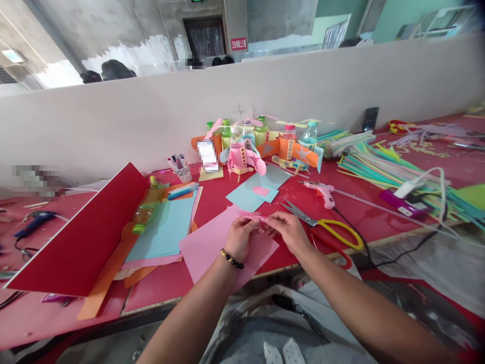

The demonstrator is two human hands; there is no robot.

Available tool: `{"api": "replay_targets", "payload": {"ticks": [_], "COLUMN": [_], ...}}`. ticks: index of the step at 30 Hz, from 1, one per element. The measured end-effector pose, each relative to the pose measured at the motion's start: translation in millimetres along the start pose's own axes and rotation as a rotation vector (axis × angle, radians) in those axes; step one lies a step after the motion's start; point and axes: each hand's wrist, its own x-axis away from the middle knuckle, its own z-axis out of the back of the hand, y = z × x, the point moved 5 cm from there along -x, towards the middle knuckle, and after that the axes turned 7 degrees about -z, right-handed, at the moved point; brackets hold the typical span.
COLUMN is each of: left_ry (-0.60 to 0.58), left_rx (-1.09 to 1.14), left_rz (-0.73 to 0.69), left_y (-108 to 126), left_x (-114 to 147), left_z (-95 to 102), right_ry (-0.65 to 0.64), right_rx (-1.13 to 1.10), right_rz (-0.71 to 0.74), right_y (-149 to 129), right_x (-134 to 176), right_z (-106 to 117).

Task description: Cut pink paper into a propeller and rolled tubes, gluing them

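The pink paper strip (250, 216) is held in a narrow fingertip pinch between the left hand (241, 236) and right hand (288, 230), its long axis roughly nine to three o'clock, neither hand clearly nearer. Beneath, a pink sheet (208, 242) lies on the red bench (210, 194); scissors (313, 221) rest at three o'clock, beside the right hand. A pale partition (159, 116) spans twelve o'clock.

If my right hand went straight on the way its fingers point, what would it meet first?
Probably your left hand: the right hand points toward it, with the pink paper strip held between them, though the exact depth is unclear.
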Motion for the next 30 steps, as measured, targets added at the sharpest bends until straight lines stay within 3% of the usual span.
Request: {"api": "replay_targets", "payload": {"ticks": [18, 30], "left_ry": [-0.007, 0.167], "left_rx": [0.071, 0.21], "left_rz": [-0.028, -0.023], "left_y": [0.1, 5.1], "left_x": [-0.7, -5.4], "left_z": [-0.4, 12.1], "right_ry": [-0.003, 0.019], "right_rx": [0.113, 0.099], "right_rz": [0.081, 0.071], "right_y": [-3.1, -1.6], "right_x": [-0.1, -0.5], "right_z": [-2.1, -1.0]}}
